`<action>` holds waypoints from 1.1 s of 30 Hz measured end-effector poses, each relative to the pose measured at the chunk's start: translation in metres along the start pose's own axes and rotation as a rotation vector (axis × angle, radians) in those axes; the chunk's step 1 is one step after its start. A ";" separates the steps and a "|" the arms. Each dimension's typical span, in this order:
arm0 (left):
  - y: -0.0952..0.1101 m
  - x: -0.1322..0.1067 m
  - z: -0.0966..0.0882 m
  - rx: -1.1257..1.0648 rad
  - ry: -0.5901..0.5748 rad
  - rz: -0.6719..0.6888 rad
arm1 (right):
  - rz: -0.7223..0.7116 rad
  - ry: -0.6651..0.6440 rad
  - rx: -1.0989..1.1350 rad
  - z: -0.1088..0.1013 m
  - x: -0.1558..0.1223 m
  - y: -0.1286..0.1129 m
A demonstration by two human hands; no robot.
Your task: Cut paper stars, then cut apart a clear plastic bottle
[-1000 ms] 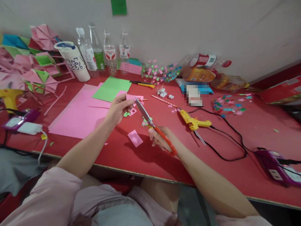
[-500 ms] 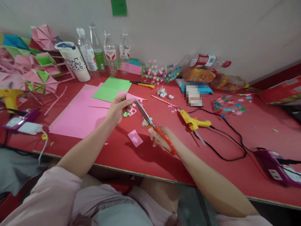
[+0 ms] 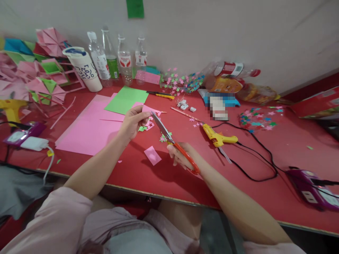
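My left hand point(image 3: 131, 121) pinches a small pink paper piece point(image 3: 149, 109) above the red table point(image 3: 164, 176). My right hand point(image 3: 182, 155) grips red-handled scissors point(image 3: 172, 141), and their blades point up and left, meeting the edge of that pink piece. A cut pink scrap point(image 3: 152, 155) lies on the table between my hands. Tiny pink and green paper stars point(image 3: 148, 125) are scattered under the blades.
Pink paper sheets point(image 3: 90, 128) and a green sheet point(image 3: 126, 100) lie left. A yellow glue gun point(image 3: 218, 135) with a black cord point(image 3: 254, 155) lies right. Bottles point(image 3: 124, 58), a white cup point(image 3: 84, 68), folded paper shapes point(image 3: 31, 70), star piles point(image 3: 258, 118) and purple power strips point(image 3: 309, 185) ring the table.
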State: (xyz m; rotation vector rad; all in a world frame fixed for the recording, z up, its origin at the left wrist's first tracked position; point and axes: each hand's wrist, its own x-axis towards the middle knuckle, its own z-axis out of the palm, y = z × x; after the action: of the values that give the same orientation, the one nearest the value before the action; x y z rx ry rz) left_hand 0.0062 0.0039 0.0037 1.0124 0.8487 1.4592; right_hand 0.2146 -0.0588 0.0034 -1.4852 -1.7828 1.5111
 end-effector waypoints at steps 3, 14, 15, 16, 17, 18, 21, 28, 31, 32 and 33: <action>0.000 0.000 0.000 -0.004 -0.001 0.000 | 0.072 -0.027 -0.021 -0.002 0.006 0.001; -0.002 -0.001 -0.001 0.013 -0.003 0.012 | 0.000 0.010 0.020 0.001 0.001 0.000; -0.002 -0.001 -0.001 0.011 -0.005 0.013 | -0.003 0.008 0.031 0.001 0.001 0.000; -0.002 -0.001 -0.001 0.010 -0.007 0.016 | -0.005 0.007 0.039 0.001 0.001 0.000; -0.003 -0.002 -0.001 0.013 -0.011 0.022 | -0.003 0.003 0.042 0.002 0.002 0.000; -0.003 -0.002 -0.001 0.018 -0.014 0.031 | 0.006 -0.007 0.041 0.002 0.003 0.000; -0.005 -0.004 0.000 0.037 -0.021 0.058 | 0.015 -0.037 0.052 0.003 0.004 0.001; -0.009 -0.007 0.006 0.037 -0.017 0.052 | -0.021 -0.054 0.067 0.004 0.006 0.005; -0.010 -0.009 0.008 0.019 -0.016 0.050 | -0.017 -0.052 0.061 0.005 0.006 0.006; -0.011 -0.009 0.009 0.011 -0.016 0.050 | -0.015 -0.055 0.060 0.005 0.006 0.006; -0.011 -0.009 0.009 0.002 -0.015 0.048 | -0.016 -0.056 0.063 0.006 0.005 0.005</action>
State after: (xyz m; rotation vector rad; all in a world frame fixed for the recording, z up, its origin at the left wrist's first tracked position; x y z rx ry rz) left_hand 0.0191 -0.0040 -0.0045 1.0502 0.8201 1.4902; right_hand 0.2106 -0.0578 -0.0051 -1.4088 -1.7576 1.6001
